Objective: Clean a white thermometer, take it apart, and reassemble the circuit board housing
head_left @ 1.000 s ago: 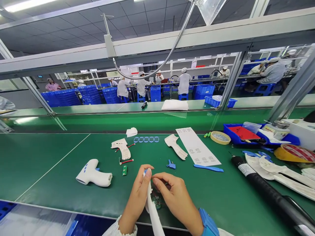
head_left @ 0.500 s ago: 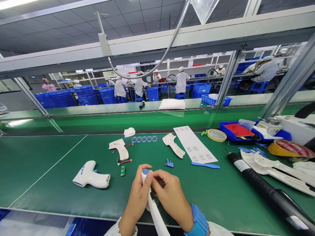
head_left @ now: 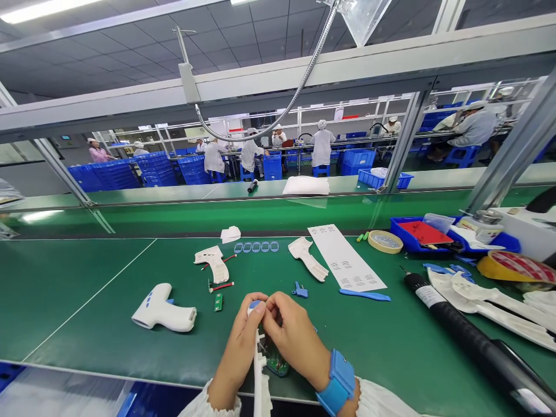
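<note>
My left hand (head_left: 241, 344) is wrapped round a white plastic gun-shaped shell half (head_left: 259, 379) with a blue ring at its top end (head_left: 254, 304). My right hand (head_left: 292, 337), with a blue wrist strap (head_left: 337, 381), pinches at that top end, fingers closed. A green circuit board (head_left: 274, 362) shows between the two hands, inside the shell. An assembled white thermometer gun (head_left: 163, 314) lies to the left on the green belt (head_left: 78, 295).
On the belt lie two open shell halves (head_left: 214, 260) (head_left: 308, 258), a row of blue rings (head_left: 256, 247), a small green board (head_left: 218, 302), a blue trigger piece (head_left: 299, 289), a white sticker sheet (head_left: 347, 259), a black screwdriver (head_left: 460, 330), tape rolls (head_left: 384, 241) and blue trays (head_left: 428, 234). Other workers sit at far lines.
The shell has turned more edge-on and dropped lower in my left hand. My right fingers have moved up to its blue top end. The view shifted slightly.
</note>
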Demonstrator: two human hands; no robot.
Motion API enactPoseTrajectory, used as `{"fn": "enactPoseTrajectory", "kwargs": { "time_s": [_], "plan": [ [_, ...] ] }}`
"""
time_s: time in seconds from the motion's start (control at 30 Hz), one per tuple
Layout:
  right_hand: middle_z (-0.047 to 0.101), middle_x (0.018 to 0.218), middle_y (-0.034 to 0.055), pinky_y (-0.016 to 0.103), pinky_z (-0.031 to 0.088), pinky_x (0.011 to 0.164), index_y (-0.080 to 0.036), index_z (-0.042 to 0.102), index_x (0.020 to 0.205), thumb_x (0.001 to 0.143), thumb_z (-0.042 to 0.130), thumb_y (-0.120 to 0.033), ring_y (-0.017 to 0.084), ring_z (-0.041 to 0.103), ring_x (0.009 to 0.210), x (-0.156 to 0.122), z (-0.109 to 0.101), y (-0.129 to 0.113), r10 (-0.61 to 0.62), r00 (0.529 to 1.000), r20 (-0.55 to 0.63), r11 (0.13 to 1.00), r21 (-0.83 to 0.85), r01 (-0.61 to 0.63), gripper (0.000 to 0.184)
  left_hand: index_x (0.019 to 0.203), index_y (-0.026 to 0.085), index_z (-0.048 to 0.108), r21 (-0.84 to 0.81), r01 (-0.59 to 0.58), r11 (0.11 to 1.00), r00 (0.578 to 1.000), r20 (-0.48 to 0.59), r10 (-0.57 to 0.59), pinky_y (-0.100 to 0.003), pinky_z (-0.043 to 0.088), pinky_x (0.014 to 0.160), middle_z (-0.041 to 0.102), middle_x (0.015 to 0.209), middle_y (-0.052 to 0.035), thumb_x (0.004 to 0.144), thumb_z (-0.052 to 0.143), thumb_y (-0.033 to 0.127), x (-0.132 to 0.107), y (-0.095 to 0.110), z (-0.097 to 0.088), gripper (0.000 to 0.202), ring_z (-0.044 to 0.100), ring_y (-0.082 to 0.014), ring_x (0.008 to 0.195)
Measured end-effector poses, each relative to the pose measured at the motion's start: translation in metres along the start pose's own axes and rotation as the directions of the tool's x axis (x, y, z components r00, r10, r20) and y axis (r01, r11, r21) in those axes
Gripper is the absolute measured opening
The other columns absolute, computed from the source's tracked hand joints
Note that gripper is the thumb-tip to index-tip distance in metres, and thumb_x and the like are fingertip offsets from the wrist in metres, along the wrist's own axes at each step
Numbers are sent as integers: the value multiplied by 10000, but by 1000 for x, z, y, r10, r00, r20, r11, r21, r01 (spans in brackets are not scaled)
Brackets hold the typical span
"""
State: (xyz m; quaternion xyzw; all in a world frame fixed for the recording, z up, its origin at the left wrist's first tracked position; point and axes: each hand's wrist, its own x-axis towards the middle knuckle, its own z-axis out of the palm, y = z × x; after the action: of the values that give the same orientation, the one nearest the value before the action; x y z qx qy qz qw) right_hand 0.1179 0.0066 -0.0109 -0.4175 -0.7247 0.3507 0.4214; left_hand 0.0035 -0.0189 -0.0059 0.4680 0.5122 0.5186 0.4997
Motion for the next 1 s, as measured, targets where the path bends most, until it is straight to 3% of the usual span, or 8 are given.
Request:
{"fn": "enactPoseTrajectory", "kwargs": {
  "time_s": [0.17,0.3,0.4,0.53,0.63,0.8,1.0],
  "plan": [
    [477,603,-27,227,349,515,-197,443,678,810,456,-164,124,445,538,5,-1,1,54,999,6,997,56,-54,137,986,178,521,-106,39,994,998,62,-32,-265,417,709,603,879,-27,858,441,456,-3,3,-1,316,559,-185,801],
    [544,600,-25,208,432,506,-193,465,687,842,418,-182,116,535,534,8,-7,-3,60,990,124,978,192,-84,163,1009,163,507,-224,71,972,996,70,-57,-228,391,562,567,670,20,817,495,481,1,2,-5,371,510,-134,587],
    [579,639,-18,207,462,533,-176,546,762,860,426,-209,115,565,563,8,-12,-5,42,983,176,965,248,-86,158,1039,161,490,-267,84,960,996,60,-71,-219,377,529,547,623,32,797,515,500,4,0,-6,417,507,-129,552],
    [567,712,-2,225,451,589,-160,629,837,778,587,-215,128,545,640,8,-11,-5,56,991,119,974,214,-80,91,1074,177,485,-301,87,950,995,81,-66,-262,430,664,609,792,-17,802,525,487,4,1,-3,414,594,-180,740],
    [561,720,4,227,437,585,-151,630,780,795,573,-211,123,526,627,9,-6,-4,56,994,89,980,187,-72,84,1093,180,483,-310,73,948,992,118,-37,-298,429,791,629,924,-53,804,550,480,2,1,-2,422,588,-213,907],
    [584,738,11,240,426,629,-156,611,763,807,539,-169,134,528,667,10,-4,-5,16,997,77,993,118,-25,86,1115,163,504,-163,16,986,998,62,-6,-329,416,874,637,996,-81,793,605,473,1,-2,-7,458,582,-231,966],
    [568,693,4,249,375,611,-170,648,777,787,545,-132,149,489,679,14,-6,-9,-30,994,102,999,43,26,110,1173,162,510,-199,15,980,1000,27,-9,-386,388,965,638,1069,-103,819,554,501,1,-2,-7,492,569,-255,1050]
  ]
}}
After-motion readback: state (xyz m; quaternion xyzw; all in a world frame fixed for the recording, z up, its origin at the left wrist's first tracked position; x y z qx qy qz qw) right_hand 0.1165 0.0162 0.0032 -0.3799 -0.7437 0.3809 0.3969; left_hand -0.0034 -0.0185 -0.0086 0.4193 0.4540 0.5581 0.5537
